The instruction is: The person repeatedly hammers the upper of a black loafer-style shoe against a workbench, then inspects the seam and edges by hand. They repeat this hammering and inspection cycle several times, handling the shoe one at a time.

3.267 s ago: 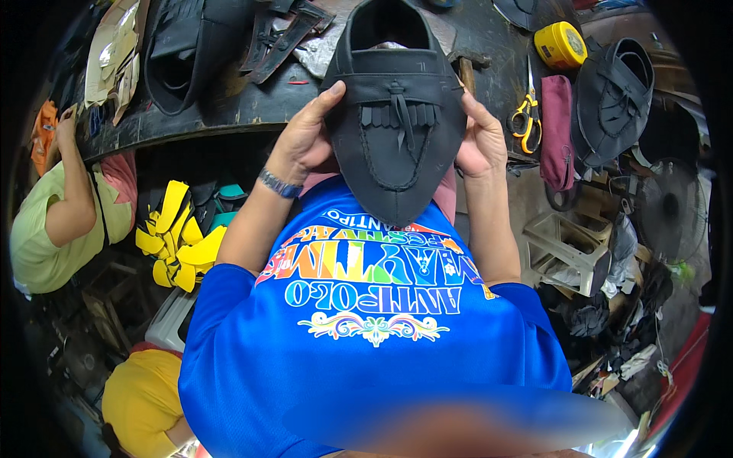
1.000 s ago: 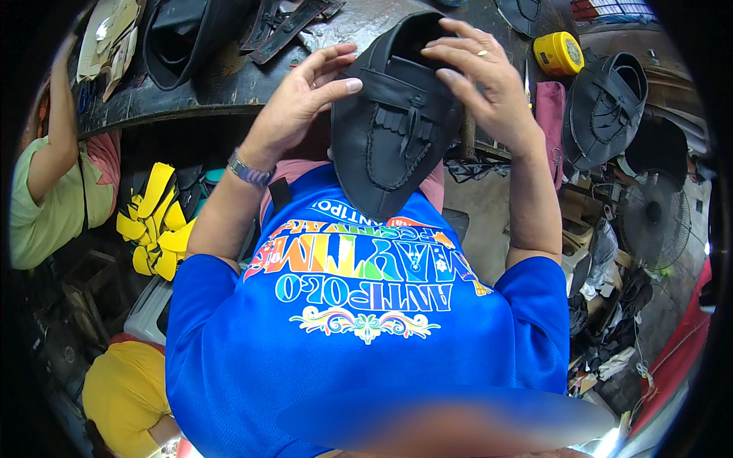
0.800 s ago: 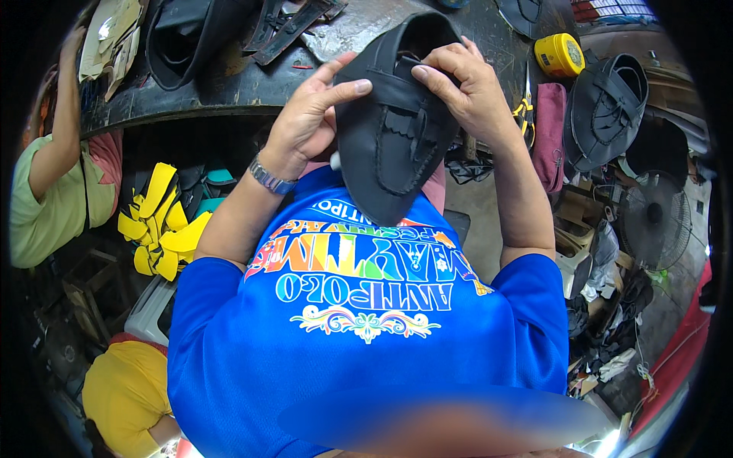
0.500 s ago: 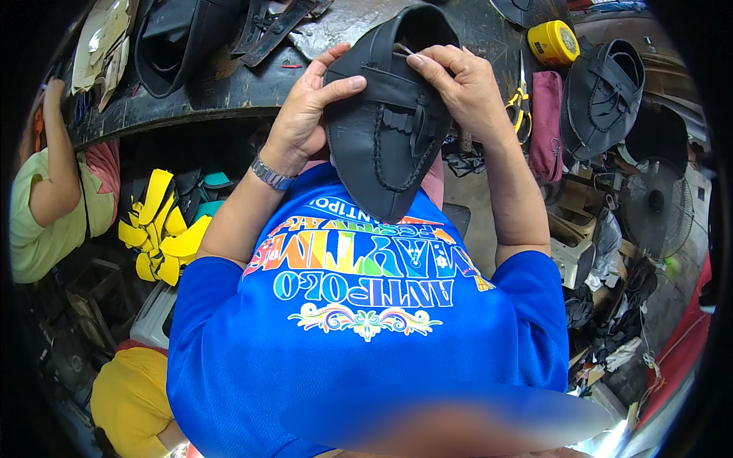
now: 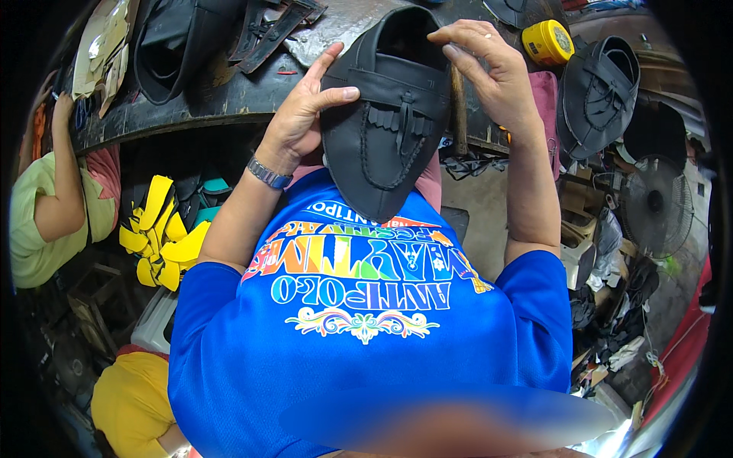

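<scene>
A black leather shoe upper point(image 5: 366, 164) with a braided seam, fringe and tassel hangs toe-down in front of my chest. My left hand point(image 5: 309, 114) grips its left side, thumb lying across the front and index finger stretched upward; the other fingertips are hidden behind the leather. At the right rim of the opening is my right hand point(image 5: 492, 72), its thumb and forefinger curved and slightly apart, with nothing visible between them. A hammer-like wooden handle point(image 5: 459, 114) shows between the upper and my right wrist.
On the dark workbench point(image 5: 206, 107) lie another black upper point(image 5: 179, 46), cardboard pieces point(image 5: 103, 46) and black straps point(image 5: 279, 30). To the right are a yellow tub point(image 5: 548, 42), a maroon pouch point(image 5: 545, 99), another tasselled upper point(image 5: 599, 99) and a fan point(image 5: 657, 198). Yellow strips point(image 5: 164, 233) hang below left, near other people.
My right hand has drawn up and right from inside the opening to its rim, and its pinch has loosened. The upper has turned slightly, and the wooden handle now shows.
</scene>
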Demonstrator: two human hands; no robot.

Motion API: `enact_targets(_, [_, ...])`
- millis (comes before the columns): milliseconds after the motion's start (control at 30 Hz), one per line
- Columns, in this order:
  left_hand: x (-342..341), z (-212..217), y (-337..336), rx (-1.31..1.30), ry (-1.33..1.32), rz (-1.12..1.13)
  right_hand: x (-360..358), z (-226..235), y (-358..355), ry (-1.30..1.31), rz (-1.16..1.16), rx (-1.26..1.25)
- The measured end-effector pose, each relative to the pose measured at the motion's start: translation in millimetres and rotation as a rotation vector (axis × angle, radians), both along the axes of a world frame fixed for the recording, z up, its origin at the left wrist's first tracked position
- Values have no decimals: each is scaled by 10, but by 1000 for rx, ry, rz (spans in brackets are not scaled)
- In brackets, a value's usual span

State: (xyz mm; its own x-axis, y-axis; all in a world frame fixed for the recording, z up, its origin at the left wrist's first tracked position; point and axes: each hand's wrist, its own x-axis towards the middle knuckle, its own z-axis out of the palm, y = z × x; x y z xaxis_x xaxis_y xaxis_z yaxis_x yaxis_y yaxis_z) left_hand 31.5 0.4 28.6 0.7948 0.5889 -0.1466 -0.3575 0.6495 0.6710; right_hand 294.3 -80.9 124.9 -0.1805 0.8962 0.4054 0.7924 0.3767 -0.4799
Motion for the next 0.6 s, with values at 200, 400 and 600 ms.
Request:
enact_targets(200, [89,-14,-6,-37,-68,34,-349,-189,96,-248,-33,53])
enact_targets(400, [-91,-10,66,-16,-19,154,-11,-113,67,440,-364,111])
enact_targets(600, [22,98,78,56,-45,127,-156,-65,26,28,-90,147])
